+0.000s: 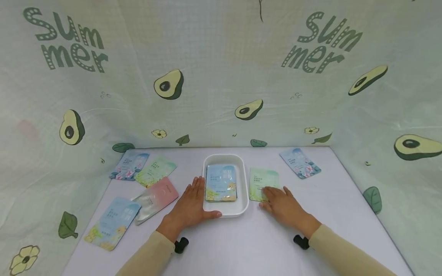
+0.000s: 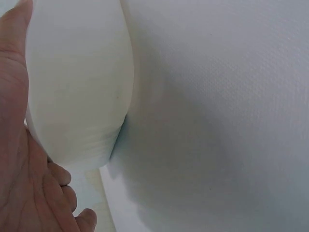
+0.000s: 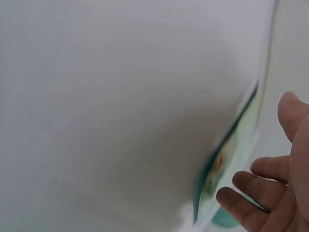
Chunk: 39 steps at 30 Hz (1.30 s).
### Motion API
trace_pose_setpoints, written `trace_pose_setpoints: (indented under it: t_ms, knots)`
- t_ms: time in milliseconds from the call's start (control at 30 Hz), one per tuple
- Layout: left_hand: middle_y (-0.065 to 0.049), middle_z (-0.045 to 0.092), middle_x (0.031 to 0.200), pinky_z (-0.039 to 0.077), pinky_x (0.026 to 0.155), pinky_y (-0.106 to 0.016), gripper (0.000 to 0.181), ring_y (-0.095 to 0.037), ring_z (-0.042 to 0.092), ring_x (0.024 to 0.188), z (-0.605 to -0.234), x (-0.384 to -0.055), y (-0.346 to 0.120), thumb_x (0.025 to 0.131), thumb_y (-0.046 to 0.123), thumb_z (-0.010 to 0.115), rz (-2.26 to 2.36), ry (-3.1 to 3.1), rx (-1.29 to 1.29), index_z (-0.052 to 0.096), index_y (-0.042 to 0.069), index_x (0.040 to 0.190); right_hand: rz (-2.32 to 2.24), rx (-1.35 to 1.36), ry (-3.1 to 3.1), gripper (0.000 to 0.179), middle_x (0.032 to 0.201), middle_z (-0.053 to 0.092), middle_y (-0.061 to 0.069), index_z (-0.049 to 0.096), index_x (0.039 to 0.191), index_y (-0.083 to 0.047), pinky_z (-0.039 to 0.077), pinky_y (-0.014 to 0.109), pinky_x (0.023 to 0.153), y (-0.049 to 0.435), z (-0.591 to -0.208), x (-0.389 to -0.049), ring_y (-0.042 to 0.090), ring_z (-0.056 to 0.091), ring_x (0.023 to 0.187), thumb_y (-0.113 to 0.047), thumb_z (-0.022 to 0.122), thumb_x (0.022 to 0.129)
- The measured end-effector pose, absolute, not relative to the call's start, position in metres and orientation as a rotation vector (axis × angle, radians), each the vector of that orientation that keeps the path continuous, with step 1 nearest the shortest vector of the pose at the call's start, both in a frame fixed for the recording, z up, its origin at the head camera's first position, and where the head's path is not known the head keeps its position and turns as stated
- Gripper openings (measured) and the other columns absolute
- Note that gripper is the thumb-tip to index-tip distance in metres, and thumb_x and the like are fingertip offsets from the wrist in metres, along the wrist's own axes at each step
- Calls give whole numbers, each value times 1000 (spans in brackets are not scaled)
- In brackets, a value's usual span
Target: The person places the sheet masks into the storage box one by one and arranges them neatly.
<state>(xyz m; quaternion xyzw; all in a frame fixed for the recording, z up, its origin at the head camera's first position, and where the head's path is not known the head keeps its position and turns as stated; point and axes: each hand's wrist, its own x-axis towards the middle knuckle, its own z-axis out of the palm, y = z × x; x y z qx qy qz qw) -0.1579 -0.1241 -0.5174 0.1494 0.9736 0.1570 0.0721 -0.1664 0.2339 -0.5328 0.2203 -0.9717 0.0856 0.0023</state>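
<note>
A white plastic tray (image 1: 228, 210) holds a blue face mask sachet (image 1: 221, 183) that lies flat inside it. My left hand (image 1: 186, 207) rests along the tray's left side with its fingers straight. Its thumb lies at the tray's near left corner. In the left wrist view the palm and fingers (image 2: 29, 188) are beside the tray's pale wall (image 2: 82, 87). To the right of the tray lies a green face mask sachet (image 1: 263, 180). Over its lower right corner my right hand (image 1: 284, 207) is spread, fingers loosely extended; in the right wrist view they are close to the sachet (image 3: 227, 159).
On the left lie a blue floral sachet (image 1: 129, 165), a green one (image 1: 155, 170), a pink and silver one (image 1: 157, 199) and a light blue one (image 1: 113, 222). Another floral sachet (image 1: 300, 163) lies back right. A printed cloth (image 1: 207, 126) borders the white table (image 1: 235, 249).
</note>
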Motion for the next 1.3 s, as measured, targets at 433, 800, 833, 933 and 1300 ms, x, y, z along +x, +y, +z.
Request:
trace_pose_setpoints:
  t_ms: [433, 800, 833, 933, 1300]
  knots:
    - [-17, 9, 177, 16, 133, -50, 141, -32, 4, 166, -521, -159, -123, 78, 91, 63, 481, 2930, 454, 5, 0, 168, 286, 555, -3258, 115, 150, 46, 30, 38, 162, -4, 40, 72, 105, 269, -513, -256, 50, 44, 132, -65, 87, 77]
    - [-17, 10, 177, 16, 133, -50, 140, -31, 4, 166, -520, -157, -123, 78, 90, 64, 502, 2923, 453, 6, 0, 168, 349, 593, -3272, 113, 149, 43, 33, 47, 149, -1, 39, 75, 104, 273, -519, -268, 53, 43, 131, -64, 93, 68]
    - [-17, 10, 177, 16, 133, -50, 140, -31, 4, 166, -520, -157, -123, 78, 90, 64, 503, 2925, 451, 6, 0, 169, 361, 591, -3265, 113, 149, 42, 33, 46, 148, -1, 39, 75, 104, 273, -519, -268, 53, 42, 131, -64, 93, 68]
    - [-17, 10, 177, 16, 133, -50, 140, -31, 4, 166, -519, -157, -123, 78, 90, 64, 499, 2926, 446, 5, 0, 169, 382, 582, -3239, 113, 149, 42, 33, 45, 146, -1, 39, 75, 103, 274, -520, -266, 52, 43, 130, -64, 94, 66]
    - [-16, 10, 178, 15, 133, -49, 140, -31, 4, 166, -517, -156, -123, 78, 89, 65, 508, 2919, 440, 5, 1, 169, 442, 537, -3200, 111, 138, 61, 25, 44, 145, -4, 44, 70, 100, 271, -522, -258, 43, 55, 119, -60, 96, 65]
